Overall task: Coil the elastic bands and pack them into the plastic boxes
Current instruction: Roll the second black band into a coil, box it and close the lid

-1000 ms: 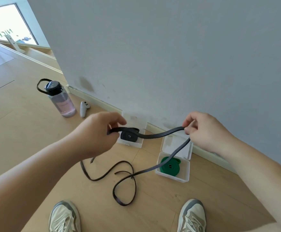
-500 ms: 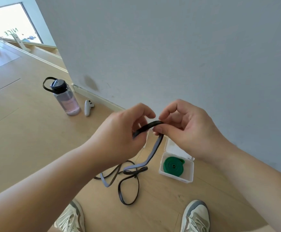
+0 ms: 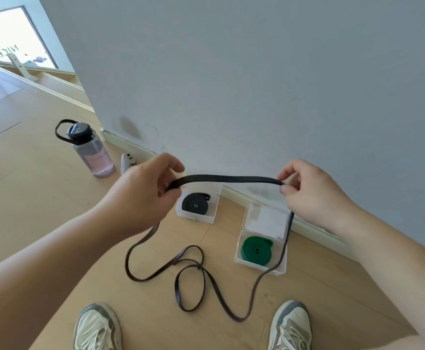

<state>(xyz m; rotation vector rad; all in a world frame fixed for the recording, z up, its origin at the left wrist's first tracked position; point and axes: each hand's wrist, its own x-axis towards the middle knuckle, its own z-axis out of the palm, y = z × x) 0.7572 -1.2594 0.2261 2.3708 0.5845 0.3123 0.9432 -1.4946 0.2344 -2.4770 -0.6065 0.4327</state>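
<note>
A long black elastic band [image 3: 227,178] stretches between my hands above the floor. My left hand [image 3: 143,195] pinches one end of the stretched span and my right hand [image 3: 305,190] pinches the other. The rest of the band hangs down from both hands and lies in loose loops [image 3: 190,286] on the wooden floor. Below my hands, by the wall, an open clear plastic box [image 3: 212,218] holds a coiled black band [image 3: 195,203]. A second open box [image 3: 281,267] to its right holds a coiled green band [image 3: 256,250].
A water bottle [image 3: 91,152] with a black lid stands at the left by the wall corner, with a white controller [image 3: 126,162] lying beside it. My two shoes [image 3: 97,327] [image 3: 291,327] are at the bottom edge. The grey wall [image 3: 256,84] and its skirting board run behind the boxes.
My hands, close together half a second ago, have moved apart and drawn a span of the black band straight between them. The loops on the floor have shifted.
</note>
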